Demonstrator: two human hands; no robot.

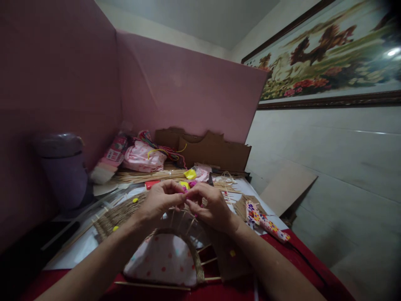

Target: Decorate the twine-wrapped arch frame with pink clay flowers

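Looking across a red-clothed table [313, 259] at an arched stick frame [191, 246] lying below the hands — wearing ribbed brown twine [122, 215] at left, leaving thin sticks [209, 261] bare at right, seemingly part-finished. Enclosing a spotted white semicircle [163, 259]. Holding left hand [161, 198] and right hand [213, 205] fingertip to fingertip. Showing 2 round yellow dots [135, 200] on twine. Pinching a tiny pink piece [185, 189] — shape hiding.

The frame [163, 259] lay on the desk [316, 269] below the left hand [160, 200] and right hand [214, 207]; a container [65, 177] stood at left, a glue gun [270, 225] lay at right, cardboard [216, 151] stood behind sticks [128, 177].
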